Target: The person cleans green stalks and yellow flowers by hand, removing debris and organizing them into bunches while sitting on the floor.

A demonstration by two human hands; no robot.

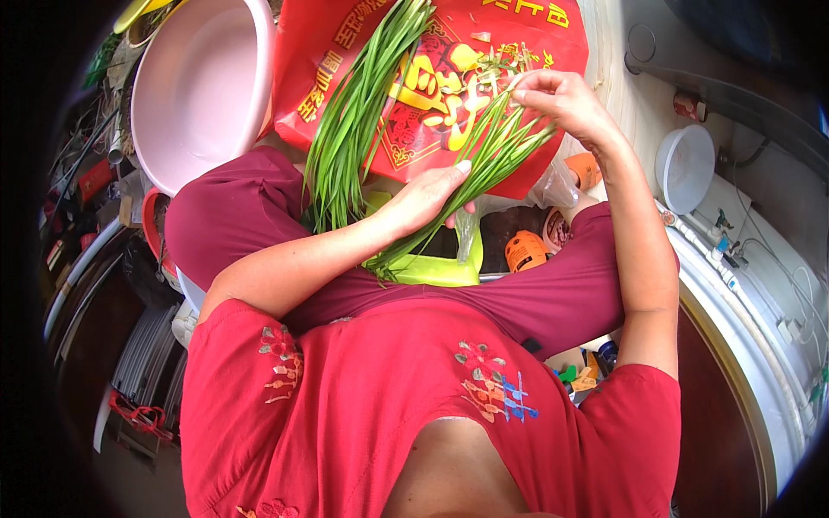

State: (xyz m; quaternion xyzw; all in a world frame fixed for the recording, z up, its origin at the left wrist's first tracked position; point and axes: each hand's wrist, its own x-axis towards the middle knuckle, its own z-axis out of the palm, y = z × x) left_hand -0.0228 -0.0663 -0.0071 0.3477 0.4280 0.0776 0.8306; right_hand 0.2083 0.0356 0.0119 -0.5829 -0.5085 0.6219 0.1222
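Observation:
My left hand [427,194] is closed around a bunch of Chinese chives [489,158], held at a slant above my lap. Its pale stem ends point up and to the right, and its leaf tips hang down over my left forearm's far side. At the stem ends, my right hand [570,103] pinches with thumb and forefinger, touching a stem there. A second, larger pile of chives [363,110] lies on the left part of a red printed plastic bag [414,158]. Pale trimmed scraps [502,65] are scattered on the bag beyond my right hand.
A pink plastic basin [194,84] stands tilted at the upper left. Below the bag is a lime-green plastic piece [440,269], with an orange container [526,251] beside it. A white bowl [686,168] and white pipes [706,249] are at the right. Clutter [97,175] fills the far left.

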